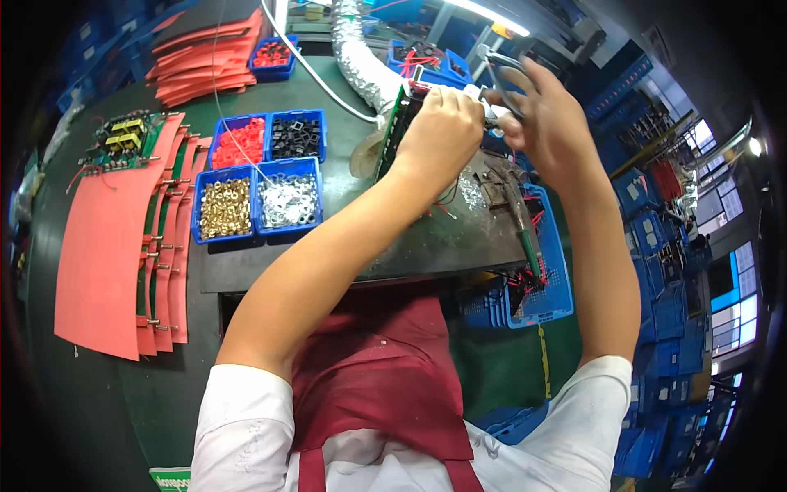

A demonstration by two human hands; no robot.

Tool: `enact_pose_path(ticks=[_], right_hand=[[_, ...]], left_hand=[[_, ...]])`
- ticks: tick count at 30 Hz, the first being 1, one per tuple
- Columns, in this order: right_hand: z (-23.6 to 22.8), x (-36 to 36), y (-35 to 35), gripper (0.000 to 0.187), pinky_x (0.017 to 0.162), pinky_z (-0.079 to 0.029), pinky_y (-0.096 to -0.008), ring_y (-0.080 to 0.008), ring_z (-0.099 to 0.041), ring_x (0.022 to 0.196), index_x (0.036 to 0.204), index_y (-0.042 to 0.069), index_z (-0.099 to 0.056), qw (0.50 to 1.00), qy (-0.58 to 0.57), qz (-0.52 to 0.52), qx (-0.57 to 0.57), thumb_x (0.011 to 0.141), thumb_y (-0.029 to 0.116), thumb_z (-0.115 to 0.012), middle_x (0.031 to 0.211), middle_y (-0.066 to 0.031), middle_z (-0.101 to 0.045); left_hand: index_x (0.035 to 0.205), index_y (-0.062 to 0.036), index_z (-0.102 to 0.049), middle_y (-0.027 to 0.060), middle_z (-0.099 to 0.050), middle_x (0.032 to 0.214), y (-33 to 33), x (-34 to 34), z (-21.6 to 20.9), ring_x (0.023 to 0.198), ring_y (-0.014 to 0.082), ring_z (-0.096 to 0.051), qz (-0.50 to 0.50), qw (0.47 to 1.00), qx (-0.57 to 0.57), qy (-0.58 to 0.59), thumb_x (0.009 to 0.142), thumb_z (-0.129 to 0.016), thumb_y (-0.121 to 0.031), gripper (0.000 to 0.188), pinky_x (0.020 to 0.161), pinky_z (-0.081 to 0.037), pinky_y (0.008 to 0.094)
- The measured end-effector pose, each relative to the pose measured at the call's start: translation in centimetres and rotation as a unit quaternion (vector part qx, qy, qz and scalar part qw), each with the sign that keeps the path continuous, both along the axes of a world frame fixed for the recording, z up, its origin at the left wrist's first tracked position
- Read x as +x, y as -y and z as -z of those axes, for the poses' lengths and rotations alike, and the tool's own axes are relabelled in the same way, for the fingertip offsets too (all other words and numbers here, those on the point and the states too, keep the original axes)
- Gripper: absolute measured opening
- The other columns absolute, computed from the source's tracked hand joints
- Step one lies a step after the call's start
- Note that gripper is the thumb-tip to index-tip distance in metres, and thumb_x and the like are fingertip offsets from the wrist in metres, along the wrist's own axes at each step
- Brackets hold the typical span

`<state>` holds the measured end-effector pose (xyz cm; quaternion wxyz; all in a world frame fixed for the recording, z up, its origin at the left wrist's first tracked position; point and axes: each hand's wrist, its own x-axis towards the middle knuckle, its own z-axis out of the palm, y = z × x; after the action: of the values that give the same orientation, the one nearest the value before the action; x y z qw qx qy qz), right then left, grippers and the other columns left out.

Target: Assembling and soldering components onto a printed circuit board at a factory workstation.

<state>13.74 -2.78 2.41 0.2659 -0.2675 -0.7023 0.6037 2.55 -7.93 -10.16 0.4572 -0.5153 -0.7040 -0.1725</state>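
Observation:
My left hand (pixel 438 135) is closed at the upper part of a green circuit board (pixel 396 131), which stands tilted on edge at the back of the bench; its fingertips are partly hidden. Close beside it on the right, my raised right hand (pixel 553 119) is curled around a hand tool with curved grey-blue handles (pixel 502 80). The tool's kind is hard to make out, and its working end lies near the left fingertips. A worn metal surface (pixel 467 193) lies under the board. On it, at the right, rests a tool with a green handle (pixel 527 246).
Blue bins left of the board hold red pieces (pixel 239 141), black pieces (pixel 295 138), brass nuts (pixel 225 207) and silver nuts (pixel 288 201). Boards layered with red sheets (pixel 106 246) lie further left. A silver duct (pixel 361 57) hangs behind; a blue basket (pixel 557 279) sits right.

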Motion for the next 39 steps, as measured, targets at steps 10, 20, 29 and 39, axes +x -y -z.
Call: enact_pose_path(ticks=[10, 20, 29, 39], right_hand=[[-3.9, 0.3, -5.5, 0.053, 0.095, -0.054, -0.0479, -0.0462, -0.066, 0.112, 0.146, 0.007, -0.059, 0.622, 0.231, -0.003, 0.748, 0.096, 0.024, -0.068, 0.122, -0.0258, -0.068], [-4.3, 6.0, -9.6, 0.054, 0.07, -0.059, -0.049, -0.038, -0.073, 0.086, 0.138, 0.004, -0.062, 0.534, 0.159, -0.085, 0.826, 0.088, 0.02, -0.073, 0.108, -0.0201, -0.072], [-3.6, 7.7, -14.5, 0.05, 0.076, -0.056, -0.042, -0.0318, -0.069, 0.083, 0.138, -0.001, -0.058, 0.719, 0.103, -0.092, 0.681, 0.095, 0.023, -0.066, 0.089, -0.0188, -0.068], [3.9, 7.4, -20.8, 0.041, 0.06, -0.034, -0.0273, -0.0093, -0.044, 0.059, 0.112, -0.001, -0.069, 0.968, 0.023, -0.139, 0.209, 0.106, 0.031, -0.044, 0.071, -0.0014, -0.053]], left_hand=[[0.101, -0.0036, -0.07, 0.0112, -0.072, 0.098, -1.9, 0.4, 0.6, 0.096, 0.0244, -0.07, 0.003, 1.0, -0.002, -0.01, 0.092, -0.062, -0.019, 0.02, 0.085, -0.052, 0.0351], [0.104, -0.0043, -0.069, 0.0095, -0.07, 0.096, -6.8, 3.7, 0.6, 0.095, 0.0232, -0.069, 0.0, 1.0, -0.023, -0.018, 0.096, -0.062, -0.02, 0.019, 0.087, -0.054, 0.0351], [0.107, -0.0034, -0.067, 0.0118, -0.071, 0.102, -9.0, 5.3, 0.5, 0.097, 0.0234, -0.07, -0.02, 0.998, -0.058, -0.03, 0.091, -0.064, -0.013, 0.02, 0.087, -0.053, 0.0342], [0.125, 0.0059, -0.061, 0.0204, -0.071, 0.117, -9.5, 9.1, -0.8, 0.108, 0.0284, -0.07, -0.023, 0.996, -0.063, -0.059, 0.094, -0.061, -0.016, 0.038, 0.098, -0.053, 0.0356]])
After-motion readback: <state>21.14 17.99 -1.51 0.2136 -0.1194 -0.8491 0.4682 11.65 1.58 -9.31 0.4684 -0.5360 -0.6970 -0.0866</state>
